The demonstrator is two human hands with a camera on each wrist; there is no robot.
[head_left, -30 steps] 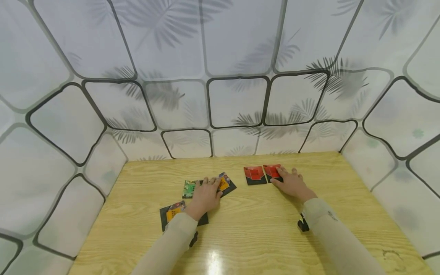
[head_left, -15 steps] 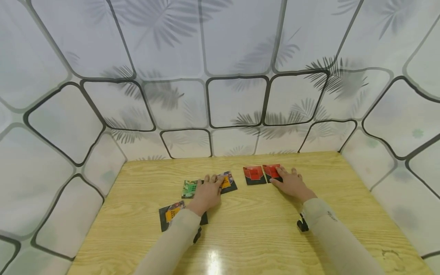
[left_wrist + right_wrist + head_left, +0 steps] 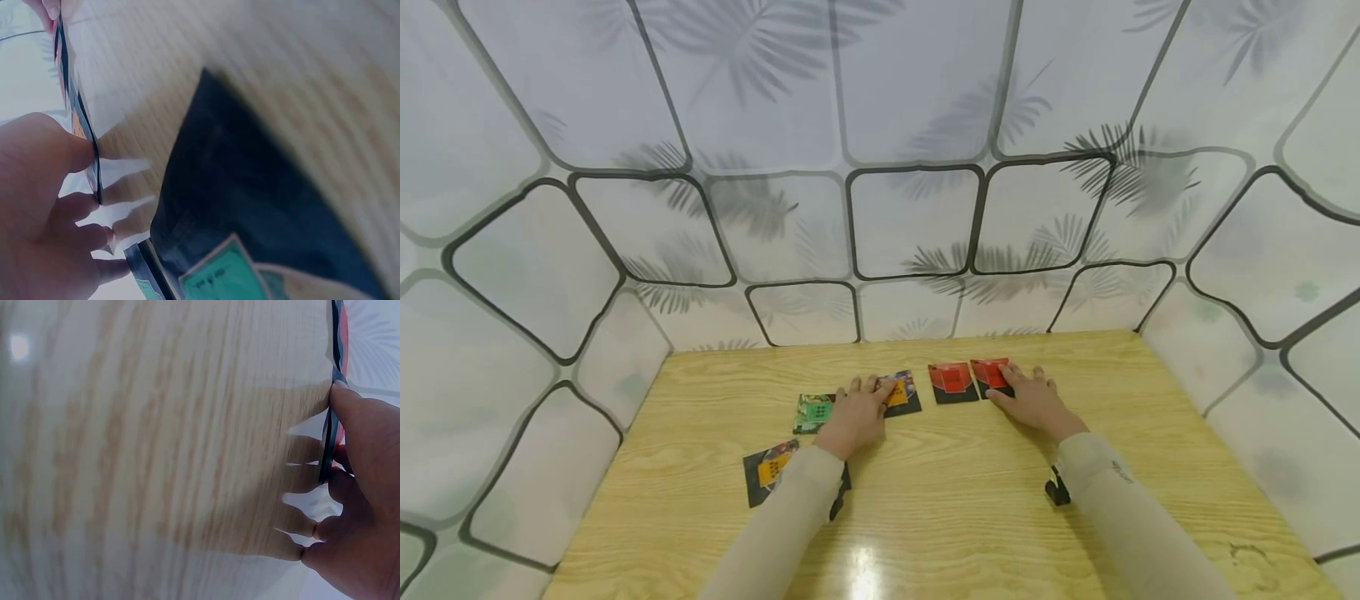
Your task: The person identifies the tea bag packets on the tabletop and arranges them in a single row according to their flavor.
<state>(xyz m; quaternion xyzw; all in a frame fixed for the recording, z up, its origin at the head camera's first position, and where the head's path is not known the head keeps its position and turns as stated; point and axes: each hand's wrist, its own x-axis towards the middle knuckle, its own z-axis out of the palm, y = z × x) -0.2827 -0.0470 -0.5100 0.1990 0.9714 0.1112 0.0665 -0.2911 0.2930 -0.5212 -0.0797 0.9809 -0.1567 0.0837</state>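
Note:
My left hand (image 3: 853, 421) lies palm down with its fingers fairly straight. Its thumb-side fingertips touch a flat packet with an orange label (image 3: 910, 402). Just left of that hand is a packet with a green label (image 3: 812, 412), partly covered by the fingers. My right hand (image 3: 1033, 406) has spread fingers, and its thumb and fingertips rest on the right one of two red-and-black packets (image 3: 992, 377). The left red-and-black packet (image 3: 953, 383) lies beside it. In the right wrist view, the touched red packet (image 3: 327, 450) appears edge-on under the right hand (image 3: 375, 481).
A second orange-labelled packet (image 3: 763, 477) lies nearer on the left. A black packet with a green label (image 3: 231, 169) is under the left forearm, mostly hidden in the head view. Patterned white cloth (image 3: 917, 217) surrounds the wooden table (image 3: 955, 517).
My left hand has shifted slightly to the right, and the orange-labelled packet under its fingertips has turned straighter, closer to the red pair. The right hand stays on its packet.

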